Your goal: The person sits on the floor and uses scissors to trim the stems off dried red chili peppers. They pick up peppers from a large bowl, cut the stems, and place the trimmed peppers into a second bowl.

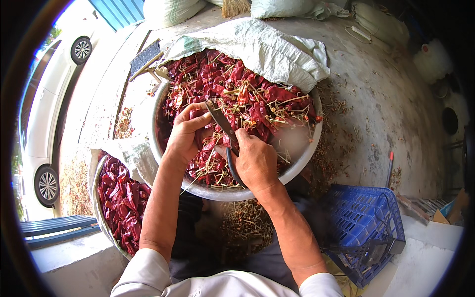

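Observation:
My right hand [256,159] grips a pair of scissors [224,124] with dark blades and black handles, pointing up and left. Between the thumb and fingers of my left hand [187,131] is a dried red chili pepper [194,112], close beside the blade tips. Both hands are over a wide metal basin [219,195] heaped with dried red chilies [215,80], many with pale stems. A white woven sack [256,46] lies over the basin's far edge. At the lower left, another white sack [97,200] holds red chilies [120,200].
A blue plastic crate [360,215] stands at the right. Cut stems [246,219] litter the floor below the basin and to its right. Full white sacks [174,11] and a straw broom [235,7] are at the back. A white car [55,92] stands outside at the left.

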The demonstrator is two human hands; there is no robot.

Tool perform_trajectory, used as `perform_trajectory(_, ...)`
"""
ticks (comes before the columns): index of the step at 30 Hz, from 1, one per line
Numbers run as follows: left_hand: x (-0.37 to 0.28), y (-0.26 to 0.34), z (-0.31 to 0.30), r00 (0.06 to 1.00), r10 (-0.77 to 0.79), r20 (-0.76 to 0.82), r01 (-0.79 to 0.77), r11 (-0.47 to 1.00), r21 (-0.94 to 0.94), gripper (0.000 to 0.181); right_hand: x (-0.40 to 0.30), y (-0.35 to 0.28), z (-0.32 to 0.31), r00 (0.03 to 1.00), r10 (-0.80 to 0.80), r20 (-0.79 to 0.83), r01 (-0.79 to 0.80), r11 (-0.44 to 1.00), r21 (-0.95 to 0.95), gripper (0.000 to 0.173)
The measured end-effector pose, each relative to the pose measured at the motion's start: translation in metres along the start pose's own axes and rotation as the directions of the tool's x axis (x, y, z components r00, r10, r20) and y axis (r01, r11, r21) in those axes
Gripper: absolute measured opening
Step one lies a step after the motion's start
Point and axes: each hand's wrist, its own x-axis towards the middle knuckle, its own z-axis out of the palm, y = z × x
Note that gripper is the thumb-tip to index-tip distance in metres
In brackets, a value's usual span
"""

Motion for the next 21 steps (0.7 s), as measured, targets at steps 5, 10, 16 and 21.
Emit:
perform_trajectory(5, 0.006, -0.008, -0.012, 0.994, 0.087, 0.072, -0.091, 0.995, 0.049, 0.016, -0.001, -0.001, -0.002, 1.000, -0.019, 0.020, 0.020, 0.997, -0.075, 0.047)
perform_trajectory(10, 0.005, -0.009, -0.003, 0.990, 0.128, 0.051, -0.133, 0.984, 0.115, 0.015, -0.002, 0.004, -0.007, 1.000, -0.007, 0.019, 0.006, 0.998, 0.055, 0.048)
perform_trajectory(16, 0.005, -0.011, -0.007, 0.986, 0.097, 0.133, -0.098, 0.995, 0.001, 0.014, 0.000, 0.003, -0.028, 0.961, -0.013, 0.276, -0.247, 0.403, 0.881, 0.041)
perform_trajectory(21, 0.002, -0.010, -0.005, 0.974, 0.105, 0.200, -0.082, 0.990, -0.118, 0.015, 0.018, 0.038, -0.042, 0.890, 0.454, -0.041, 0.177, -0.260, 0.949, 0.046)
